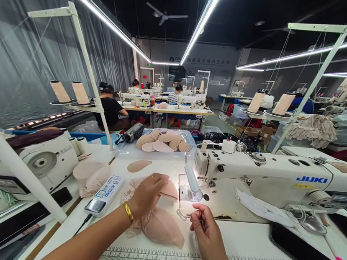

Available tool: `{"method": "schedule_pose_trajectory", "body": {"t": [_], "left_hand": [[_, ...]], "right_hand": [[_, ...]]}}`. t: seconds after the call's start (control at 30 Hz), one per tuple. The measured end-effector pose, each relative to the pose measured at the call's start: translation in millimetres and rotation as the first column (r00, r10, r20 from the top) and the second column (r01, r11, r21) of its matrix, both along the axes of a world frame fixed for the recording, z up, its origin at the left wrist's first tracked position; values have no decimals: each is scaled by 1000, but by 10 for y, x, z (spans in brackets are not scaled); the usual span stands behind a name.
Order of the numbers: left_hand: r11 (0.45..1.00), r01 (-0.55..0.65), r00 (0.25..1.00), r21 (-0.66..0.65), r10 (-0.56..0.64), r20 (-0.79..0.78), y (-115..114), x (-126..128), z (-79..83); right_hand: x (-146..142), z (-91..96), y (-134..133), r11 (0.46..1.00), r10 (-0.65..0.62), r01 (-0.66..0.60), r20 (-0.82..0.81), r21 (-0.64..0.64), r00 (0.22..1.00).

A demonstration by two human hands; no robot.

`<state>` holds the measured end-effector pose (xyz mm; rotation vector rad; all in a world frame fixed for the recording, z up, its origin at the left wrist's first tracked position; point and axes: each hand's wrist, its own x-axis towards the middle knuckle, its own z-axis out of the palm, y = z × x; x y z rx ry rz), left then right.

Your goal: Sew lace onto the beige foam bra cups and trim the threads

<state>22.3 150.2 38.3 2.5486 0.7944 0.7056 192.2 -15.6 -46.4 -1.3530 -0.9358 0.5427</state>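
My left hand [148, 194] is closed on the edge of a pink fabric cup [169, 191], just left of the sewing machine's needle area. A second pink cup [163, 227], joined to gathered fabric, lies on the white table below it. My right hand [207, 233] is curled in front of the machine, its fingers round a slim dark tool [201, 222] that is mostly hidden. A small clear loop [182, 214] shows beside its fingertips; what it belongs to I cannot tell. The lit lamp [192, 179] hangs over the needle plate [186, 194].
The JUKI sewing machine [281, 180] fills the right side. Beige pads lie in a clear plastic tray [125, 152]; one loose pad [139, 165] is nearer. A white control box [104, 196] stands left. A ruler strip [163, 255] and a phone [296, 243] are in front. Other people sit farther back.
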Motion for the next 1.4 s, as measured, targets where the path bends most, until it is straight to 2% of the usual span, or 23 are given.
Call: {"method": "schedule_pose_trajectory", "body": {"t": [0.1,0.2,0.3,0.37,0.47,0.6,0.63,0.77,0.83,0.9,0.97,1.03,1.1,1.17,1.3,1.33,1.4], "left_hand": [[992,-38,998,122,43,-38,349,93,66],[984,-56,991,170,76,-110,655,173,186],[988,-40,978,148,70,-198,733,146,269],[991,-29,974,127,57,-221,601,61,292],[997,31,973,78,-12,-230,168,-120,278],[971,239,932,-32,-238,-272,-476,-343,100],[967,249,927,-47,-252,-279,-584,-378,28],[982,133,962,-135,-161,-222,-774,-396,-210],[973,113,973,-202,-149,-173,-820,-356,-234],[945,139,976,-297,-181,-120,-901,-319,-191],[867,178,978,-465,-210,-17,-1024,-309,-120],[750,232,971,-620,-217,101,-1170,-330,-65],[637,273,961,-721,-202,186,-1310,-371,-60],[540,276,961,-795,-153,230,-1421,-413,-104],[263,332,941,-906,-22,339,-1517,-480,-208],[212,359,933,-909,-38,359,-1515,-497,-216],[175,381,923,-908,-128,363,-1493,-535,-215]], "right_hand": [[-18,-40,13,1000,-27,27,18,13,999],[41,-50,-12,999,23,-21,59,-29,998],[116,-21,-63,994,82,-76,81,-78,993],[142,8,-87,991,106,-92,139,-99,985],[141,54,-94,985,157,-132,253,-112,955],[114,108,-117,981,188,-164,305,-101,934],[105,117,-139,981,188,-166,314,-96,931],[24,105,-288,979,199,-197,394,-46,897],[-29,90,-364,964,223,-265,519,6,825],[-65,110,-427,944,233,-327,610,45,757],[-65,189,-485,942,248,-334,588,40,770],[-30,320,-550,951,277,-308,500,-21,821],[25,457,-621,946,325,-300,396,-125,859],[76,550,-683,930,356,-305,296,-207,886],[123,545,-753,904,375,-323,159,-279,913],[120,525,-764,899,379,-327,140,-292,915],[103,496,-794,896,365,-315,114,-313,924]]}}
